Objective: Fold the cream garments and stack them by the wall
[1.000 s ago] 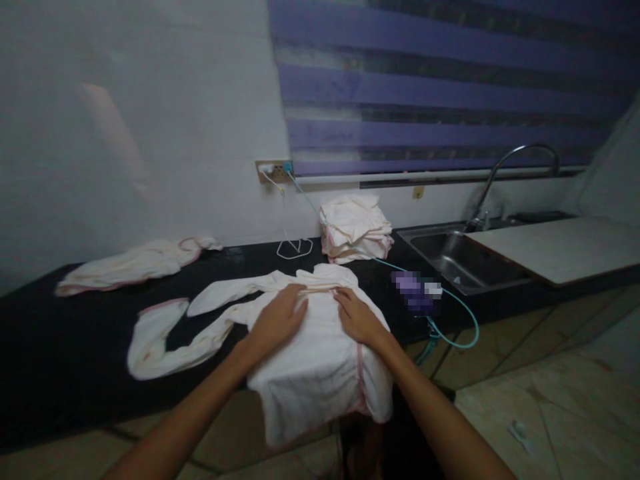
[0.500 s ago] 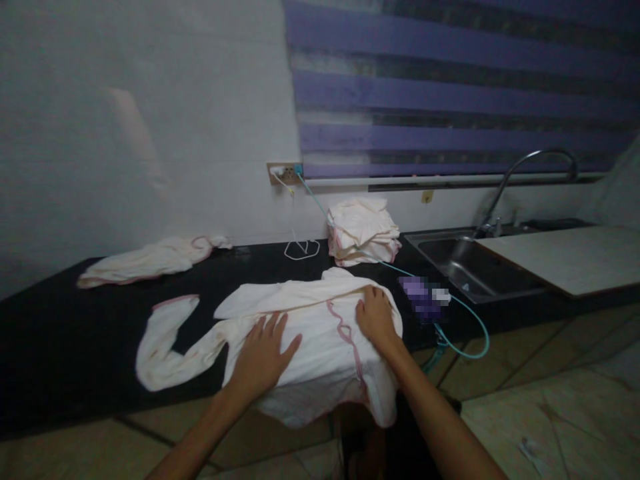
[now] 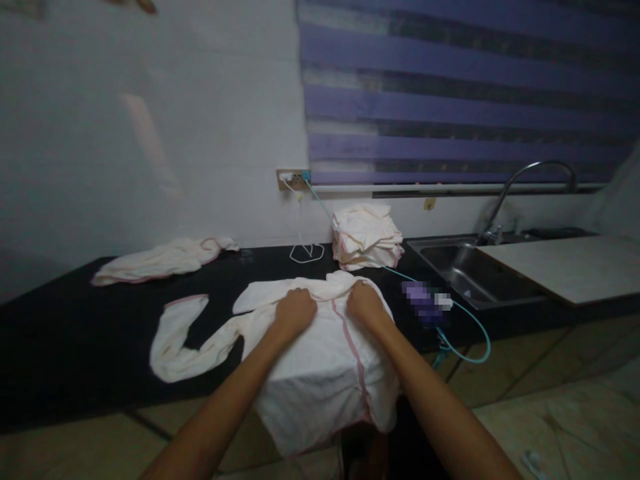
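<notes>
A white long-sleeved garment with pink trim lies across the front of the black counter, its lower part hanging over the edge. One sleeve curls out to the left, ending in a pink-edged cuff. My left hand is closed on the cloth near the upper middle. To the right of the pink trim line, my right hand also grips the upper part of the garment. Both sets of fingertips are partly hidden by the hands and the fabric.
A folded stack of white cloth items stands behind the garment. Another white garment lies at the back left. A teal cable loops beside a blurred purple item. Farther right are a steel sink and a pale board.
My left hand has gone from spread flat on the cloth to closed on it, moving up and right. The garment's lower part hangs further down. The view has shifted slightly.
</notes>
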The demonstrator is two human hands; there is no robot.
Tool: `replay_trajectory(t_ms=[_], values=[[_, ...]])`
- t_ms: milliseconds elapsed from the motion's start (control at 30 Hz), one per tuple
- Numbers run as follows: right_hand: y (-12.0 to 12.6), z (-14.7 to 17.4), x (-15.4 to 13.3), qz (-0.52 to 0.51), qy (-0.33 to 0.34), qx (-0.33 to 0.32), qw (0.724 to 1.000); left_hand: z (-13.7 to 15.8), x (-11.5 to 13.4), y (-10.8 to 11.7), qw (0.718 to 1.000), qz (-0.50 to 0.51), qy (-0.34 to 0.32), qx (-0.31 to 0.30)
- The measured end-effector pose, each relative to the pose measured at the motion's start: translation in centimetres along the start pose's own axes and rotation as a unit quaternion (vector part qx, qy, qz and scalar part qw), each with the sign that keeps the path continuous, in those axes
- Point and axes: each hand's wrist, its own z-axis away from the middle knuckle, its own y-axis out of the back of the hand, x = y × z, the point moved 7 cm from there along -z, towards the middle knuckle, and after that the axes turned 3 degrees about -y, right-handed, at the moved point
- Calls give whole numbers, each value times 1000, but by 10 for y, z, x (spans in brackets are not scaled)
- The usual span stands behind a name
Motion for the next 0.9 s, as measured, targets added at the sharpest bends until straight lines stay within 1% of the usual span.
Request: replay_trajectory(t_ms=[67, 100, 133, 167, 233, 267, 333, 433, 500, 567, 633, 700, 733, 800, 900], values=[[-4, -7, -11, -24, 39, 27, 999, -6, 26, -12, 1000, 17, -20, 16], [-8, -8, -12, -32, 42, 42, 998, -6, 35, -19, 999, 21, -27, 27], [-13, -9, -9, -37, 31, 55, 997, -5, 41, -25, 998, 24, -34, 37], [-18, -9, -6, -38, 15, 66, 997, -3, 43, -31, 998, 26, -39, 44], [-28, -8, 2, -32, -4, 76, 997, 1, 36, -40, 997, 26, -47, 50], [-32, -8, 5, -28, -6, 75, 997, 2, 27, -41, 997, 25, -48, 50], [-35, -10, 11, -18, -9, 75, 997, 1, -2, -39, 998, 20, -32, 48], [-29, -15, 25, -22, -41, 104, 994, -5, -60, -30, 1000, 6, 15, 27], [-22, -18, 36, -43, -76, 133, 987, -10, -93, -23, 1000, -1, 14, 7], [-18, -20, 47, -65, -108, 154, 980, -14, -114, -18, 1000, -7, -7, -7], [-17, -21, 54, -78, -129, 165, 975, -17, -121, -14, 1000, -14, -14, -11], [-17, -20, 54, -94, -131, 174, 972, -20, -115, -9, 1000, -24, 13, 8], [-17, -19, 53, -103, -128, 177, 970, -22, -106, -8, 999, -29, 31, 24], [-17, -17, 49, -121, -118, 183, 968, -25, -77, -6, 997, -32, 50, 57], [-18, -13, 45, -145, -107, 180, 967, -25, -21, -11, 996, -15, 28, 78]])
